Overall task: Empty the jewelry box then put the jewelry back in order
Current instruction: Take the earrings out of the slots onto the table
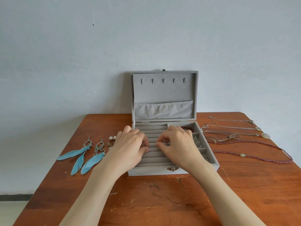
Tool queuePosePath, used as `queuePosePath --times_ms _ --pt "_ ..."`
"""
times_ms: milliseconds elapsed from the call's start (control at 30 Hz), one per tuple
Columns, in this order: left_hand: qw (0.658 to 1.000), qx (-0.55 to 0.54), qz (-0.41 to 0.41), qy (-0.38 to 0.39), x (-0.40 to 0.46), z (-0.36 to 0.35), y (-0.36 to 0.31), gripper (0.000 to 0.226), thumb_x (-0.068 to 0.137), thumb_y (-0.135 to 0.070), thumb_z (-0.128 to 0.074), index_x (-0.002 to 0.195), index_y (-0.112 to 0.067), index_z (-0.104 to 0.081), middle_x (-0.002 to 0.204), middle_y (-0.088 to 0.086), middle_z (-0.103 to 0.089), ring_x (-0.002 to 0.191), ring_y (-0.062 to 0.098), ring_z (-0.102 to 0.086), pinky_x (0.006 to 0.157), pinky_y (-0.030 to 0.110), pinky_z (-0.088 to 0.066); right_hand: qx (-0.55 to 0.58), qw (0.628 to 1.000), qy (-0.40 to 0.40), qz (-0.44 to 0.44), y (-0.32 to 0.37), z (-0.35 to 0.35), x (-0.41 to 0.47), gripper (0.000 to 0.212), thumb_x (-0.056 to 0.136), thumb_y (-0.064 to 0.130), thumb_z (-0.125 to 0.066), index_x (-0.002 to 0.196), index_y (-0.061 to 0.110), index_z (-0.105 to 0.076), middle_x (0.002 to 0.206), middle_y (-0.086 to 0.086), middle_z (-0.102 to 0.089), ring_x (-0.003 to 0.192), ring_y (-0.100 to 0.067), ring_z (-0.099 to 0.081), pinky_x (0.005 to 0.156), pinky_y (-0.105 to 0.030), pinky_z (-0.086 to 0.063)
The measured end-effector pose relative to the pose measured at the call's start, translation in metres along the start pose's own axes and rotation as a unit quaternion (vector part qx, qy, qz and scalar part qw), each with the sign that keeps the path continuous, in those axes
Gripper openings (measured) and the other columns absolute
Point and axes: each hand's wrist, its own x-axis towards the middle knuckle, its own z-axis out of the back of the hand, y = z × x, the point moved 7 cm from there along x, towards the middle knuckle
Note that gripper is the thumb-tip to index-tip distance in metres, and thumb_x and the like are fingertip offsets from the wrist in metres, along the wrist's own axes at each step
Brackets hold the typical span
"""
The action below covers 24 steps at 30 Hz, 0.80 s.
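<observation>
A grey velvet jewelry box stands open on the table, its lid upright against the wall. Both hands are over its ring rolls. My left hand has curled fingers pinching something small and metallic at the rolls. My right hand also curls its fingers down onto the rolls; what it pinches is hidden. A red bead bracelet and a small green-silver piece lie in the right compartments. Two blue feather earrings and pearl studs lie left of the box. Several necklaces lie to the right.
The wooden table has scratched bare surface in front of the box. A pale wall stands right behind the lid. The table's left edge runs diagonally near the feather earrings. Small bronze earrings lie beside my left wrist.
</observation>
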Motion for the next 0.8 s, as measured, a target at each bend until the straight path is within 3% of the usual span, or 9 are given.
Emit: queuePosePath --times_ms 100,267,400,600,700,800 --pt "1.000 -0.009 0.003 0.005 0.000 0.000 0.001 0.015 0.091 -0.036 -0.052 0.099 -0.025 -0.058 0.093 -0.016 -0.043 0.109 0.011 -0.033 0.087 0.026 -0.023 0.005 1.000 0.002 0.001 0.000 -0.001 0.000 0.013 0.087 0.027 -0.056 0.085 0.025 -0.068 0.082 0.012 -0.042 0.095 -0.014 -0.047 0.084 -0.030 -0.024" --pt "1.000 0.020 -0.004 -0.002 0.000 0.001 0.000 0.020 0.092 -0.038 -0.050 0.104 -0.027 -0.061 0.099 -0.015 -0.049 0.108 0.012 -0.032 0.085 0.027 -0.024 0.003 1.000 0.004 0.012 0.002 -0.005 0.000 0.014 0.087 0.028 -0.055 0.087 0.025 -0.069 0.080 0.012 -0.040 0.091 -0.012 -0.044 0.079 -0.029 -0.021" --pt "0.999 -0.013 -0.012 -0.041 -0.006 0.016 0.002 0.015 0.090 -0.035 -0.054 0.096 -0.025 -0.065 0.088 -0.016 -0.049 0.099 0.010 -0.033 0.084 0.027 -0.025 0.016 0.999 -0.019 0.040 0.011 -0.007 -0.002 0.013 0.087 0.027 -0.057 0.085 0.023 -0.070 0.073 0.014 -0.039 0.085 -0.010 -0.042 0.079 -0.029 -0.022" --pt "0.978 -0.131 0.113 -0.115 -0.042 0.062 0.058 0.008 0.082 -0.026 -0.067 0.074 -0.024 -0.065 0.078 -0.013 -0.056 0.096 0.012 -0.041 0.087 0.034 -0.034 0.099 0.988 -0.090 0.076 0.046 -0.005 -0.011 0.008 0.081 0.025 -0.065 0.076 0.022 -0.070 0.077 0.012 -0.048 0.076 -0.003 -0.040 0.076 -0.029 -0.023" --pt "0.973 -0.138 0.155 -0.103 -0.065 0.057 0.079 0.016 0.079 -0.023 -0.070 0.067 -0.028 -0.062 0.075 -0.010 -0.056 0.093 0.014 -0.042 0.084 0.033 -0.036 0.062 0.990 -0.076 0.104 0.075 -0.017 -0.013 0.010 0.077 0.030 -0.064 0.073 0.024 -0.071 0.079 0.007 -0.056 0.084 -0.016 -0.050 0.075 -0.032 -0.024" --pt "0.970 -0.148 0.186 -0.053 -0.080 0.038 0.087 0.020 0.079 -0.028 -0.070 0.066 -0.037 -0.057 0.083 -0.005 -0.055 0.091 0.013 -0.042 0.080 0.028 -0.033 0.037 0.992 -0.041 0.111 0.097 -0.031 -0.012 0.010 0.080 0.028 -0.064 0.080 0.023 -0.073 0.092 0.002 -0.059 0.098 -0.022 -0.049 0.078 -0.033 -0.019"
